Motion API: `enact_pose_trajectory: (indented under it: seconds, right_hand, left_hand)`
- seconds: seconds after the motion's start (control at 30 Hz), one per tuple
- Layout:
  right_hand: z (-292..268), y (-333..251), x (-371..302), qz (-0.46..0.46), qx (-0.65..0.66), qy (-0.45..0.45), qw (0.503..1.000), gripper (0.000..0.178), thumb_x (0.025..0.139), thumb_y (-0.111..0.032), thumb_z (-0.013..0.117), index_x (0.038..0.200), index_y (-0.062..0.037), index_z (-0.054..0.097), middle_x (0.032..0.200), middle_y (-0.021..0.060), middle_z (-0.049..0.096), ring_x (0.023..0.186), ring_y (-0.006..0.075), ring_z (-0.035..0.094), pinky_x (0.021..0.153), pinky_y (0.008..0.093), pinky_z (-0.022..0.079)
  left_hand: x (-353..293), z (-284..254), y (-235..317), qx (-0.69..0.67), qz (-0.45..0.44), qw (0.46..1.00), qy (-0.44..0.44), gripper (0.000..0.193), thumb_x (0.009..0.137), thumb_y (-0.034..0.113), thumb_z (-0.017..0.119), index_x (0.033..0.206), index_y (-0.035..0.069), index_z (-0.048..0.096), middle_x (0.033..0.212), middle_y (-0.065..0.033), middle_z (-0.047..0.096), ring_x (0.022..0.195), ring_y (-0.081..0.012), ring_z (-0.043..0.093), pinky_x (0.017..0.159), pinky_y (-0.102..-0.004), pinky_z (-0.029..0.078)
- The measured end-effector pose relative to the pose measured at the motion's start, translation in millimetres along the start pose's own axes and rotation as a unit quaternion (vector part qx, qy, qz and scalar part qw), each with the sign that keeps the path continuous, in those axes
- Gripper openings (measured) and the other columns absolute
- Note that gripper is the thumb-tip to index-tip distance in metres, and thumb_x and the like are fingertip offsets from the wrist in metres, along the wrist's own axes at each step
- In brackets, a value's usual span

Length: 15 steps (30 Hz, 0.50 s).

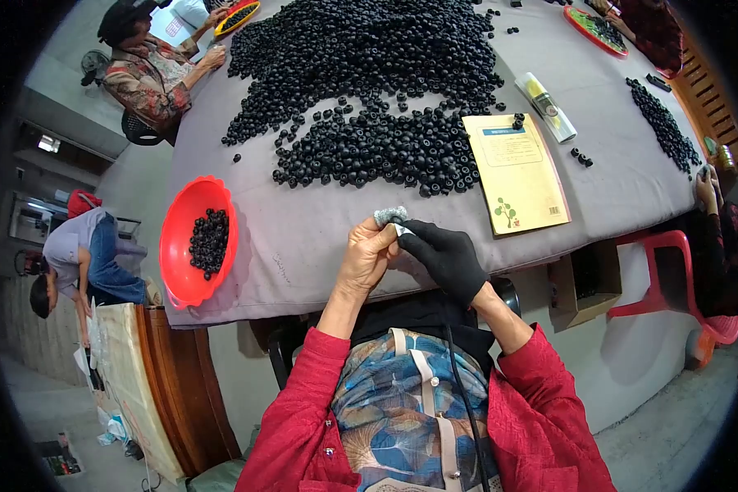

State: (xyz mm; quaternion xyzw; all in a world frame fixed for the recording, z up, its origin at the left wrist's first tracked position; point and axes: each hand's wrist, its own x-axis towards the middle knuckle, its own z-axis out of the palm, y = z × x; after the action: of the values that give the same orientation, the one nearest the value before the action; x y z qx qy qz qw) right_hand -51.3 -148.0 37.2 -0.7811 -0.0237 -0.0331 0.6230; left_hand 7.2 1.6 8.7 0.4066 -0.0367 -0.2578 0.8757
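My bare left hand (364, 261) and my black-gloved right hand (446, 261) meet in a pinch just over the table's near edge. A grey-white, rough-looking wrap (391, 216) shows at the left fingertips. Between the fingers of both hands a small white scrap (402, 231) sticks out. Whatever else is pinched there is too small and covered to make out. Just beyond my hands lies a smaller heap of black, round, bead-like pieces with holes (377, 152), in front of a much larger heap (361, 57).
Left stands a red scalloped basin (170, 238) holding some black pieces. On the right lie a yellow booklet (521, 193) and a clear-and-white package (545, 107). Other people sit at the table's far corners and right edge. A red plastic stool (672, 279) and cardboard box (586, 283) stand right.
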Motion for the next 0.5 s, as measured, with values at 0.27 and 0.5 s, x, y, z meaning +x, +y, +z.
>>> enact_pose_trajectory:
  seconds: [0.27,0.5]
  right_hand:
    - [-0.1,4.5,1.4,-0.010,-0.025,0.002,1.000,0.034,0.087,-0.029,0.057,0.112,-0.0070,0.060,0.093,0.0145,0.066,0.083,0.0219,0.065,0.070,0.0297,0.049]
    - [-0.3,-1.3,1.9,-0.005,-0.027,0.006,1.000,0.033,0.087,-0.029,0.056,0.111,-0.0079,0.060,0.092,0.0149,0.066,0.082,0.0232,0.066,0.069,0.0303,0.049]
  left_hand:
    - [0.6,0.9,1.0,0.008,-0.001,1.000,-0.006,0.014,0.086,0.008,0.059,0.098,0.001,0.062,0.071,0.0001,0.059,0.056,-0.0051,0.047,0.052,-0.0175,0.038]
    - [0.1,-0.7,1.1,0.002,-0.011,1.000,0.003,0.014,0.085,0.009,0.060,0.097,0.001,0.062,0.068,0.0007,0.058,0.053,-0.0051,0.046,0.050,-0.0177,0.038]
